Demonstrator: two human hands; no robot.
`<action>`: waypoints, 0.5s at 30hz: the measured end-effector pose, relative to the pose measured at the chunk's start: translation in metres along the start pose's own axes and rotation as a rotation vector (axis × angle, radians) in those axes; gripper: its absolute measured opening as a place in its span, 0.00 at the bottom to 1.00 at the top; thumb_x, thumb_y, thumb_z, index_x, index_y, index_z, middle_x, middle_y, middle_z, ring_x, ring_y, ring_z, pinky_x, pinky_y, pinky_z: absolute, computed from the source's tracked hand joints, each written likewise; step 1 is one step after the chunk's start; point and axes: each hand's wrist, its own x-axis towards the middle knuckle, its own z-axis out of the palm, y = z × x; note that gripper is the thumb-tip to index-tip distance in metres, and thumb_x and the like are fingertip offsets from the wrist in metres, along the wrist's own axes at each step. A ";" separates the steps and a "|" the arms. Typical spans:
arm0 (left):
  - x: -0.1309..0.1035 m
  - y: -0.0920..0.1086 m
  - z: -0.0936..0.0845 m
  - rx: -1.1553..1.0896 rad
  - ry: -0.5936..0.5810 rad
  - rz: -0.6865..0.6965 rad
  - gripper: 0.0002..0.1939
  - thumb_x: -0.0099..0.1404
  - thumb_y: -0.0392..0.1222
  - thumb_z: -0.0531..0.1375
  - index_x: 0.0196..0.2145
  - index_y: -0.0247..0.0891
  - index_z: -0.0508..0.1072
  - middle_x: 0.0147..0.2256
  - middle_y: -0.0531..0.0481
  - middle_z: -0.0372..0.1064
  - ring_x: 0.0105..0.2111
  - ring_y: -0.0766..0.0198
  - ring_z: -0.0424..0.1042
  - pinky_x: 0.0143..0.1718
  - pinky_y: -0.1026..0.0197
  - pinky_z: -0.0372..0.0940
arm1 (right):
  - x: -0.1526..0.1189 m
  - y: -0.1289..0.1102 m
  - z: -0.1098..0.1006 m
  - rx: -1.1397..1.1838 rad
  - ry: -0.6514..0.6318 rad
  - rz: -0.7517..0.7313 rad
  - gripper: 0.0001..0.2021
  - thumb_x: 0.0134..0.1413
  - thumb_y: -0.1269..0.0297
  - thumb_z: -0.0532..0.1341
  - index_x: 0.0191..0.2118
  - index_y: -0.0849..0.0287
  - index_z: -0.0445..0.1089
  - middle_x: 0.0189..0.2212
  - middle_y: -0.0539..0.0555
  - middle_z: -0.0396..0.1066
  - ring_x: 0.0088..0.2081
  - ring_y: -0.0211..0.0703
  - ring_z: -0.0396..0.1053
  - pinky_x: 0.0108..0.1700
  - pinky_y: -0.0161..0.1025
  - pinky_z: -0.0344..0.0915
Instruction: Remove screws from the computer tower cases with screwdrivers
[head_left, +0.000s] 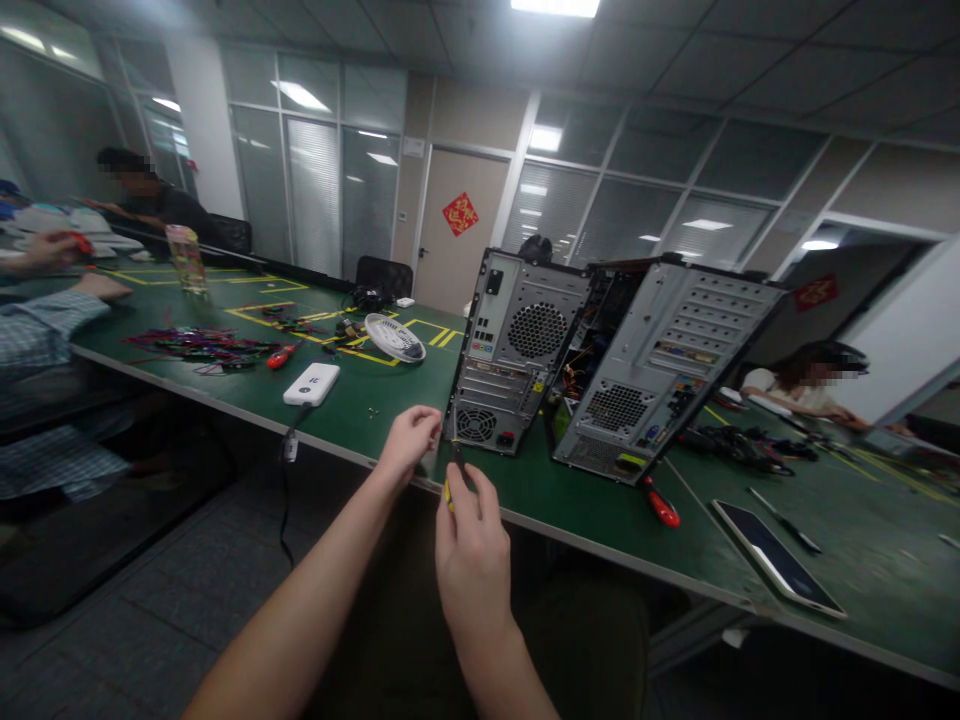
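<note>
The right hand point(469, 515) grips a small hand tool point(449, 493) with yellow and dark parts, its narrow end pointing up toward the lower corner of the left computer tower point(512, 350). The left hand point(414, 438) is just beside that same corner, fingers curled in and their tips close to the thumb; whether anything is pinched between them cannot be told. The left computer tower stands upright, its rear a boxy panel of grey sheet metal with a honeycomb vent above, slotted covers across the middle and a round fan grille near the base. It rises directly beyond the hand tool and the right hand. Beside it, to the right, stands the right computer tower point(637, 400), likewise bare grey metal, punched with vent holes. Both sit on the smooth green desk point(405, 400), which has a pale edge. To the left lie a glossy white power bank point(311, 384) with rounded corners, a red-handled screwdriver point(281, 357), a tangle of thin wires point(214, 345) and a shallow white plastic basket point(394, 338).
</note>
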 end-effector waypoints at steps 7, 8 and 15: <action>0.056 -0.006 -0.002 0.466 -0.208 0.341 0.56 0.47 0.52 0.78 0.68 0.35 0.61 0.67 0.29 0.63 0.67 0.38 0.64 0.68 0.37 0.61 | 0.022 0.006 0.001 -0.104 -0.109 0.072 0.15 0.72 0.70 0.56 0.57 0.61 0.76 0.47 0.63 0.72 0.35 0.46 0.78 0.34 0.40 0.77; 0.061 -0.008 0.001 0.457 -0.231 0.381 0.58 0.46 0.53 0.78 0.69 0.35 0.60 0.67 0.29 0.63 0.67 0.38 0.64 0.69 0.36 0.59 | 0.025 0.007 0.002 -0.115 -0.122 0.070 0.16 0.71 0.71 0.56 0.57 0.61 0.75 0.49 0.64 0.71 0.36 0.46 0.78 0.35 0.41 0.77; 0.069 -0.018 0.011 0.445 -0.324 0.375 0.54 0.52 0.57 0.75 0.69 0.32 0.60 0.62 0.31 0.70 0.63 0.40 0.70 0.68 0.38 0.62 | 0.029 0.006 0.001 -0.166 -0.214 0.040 0.18 0.68 0.77 0.54 0.56 0.61 0.74 0.54 0.66 0.69 0.42 0.49 0.78 0.44 0.46 0.78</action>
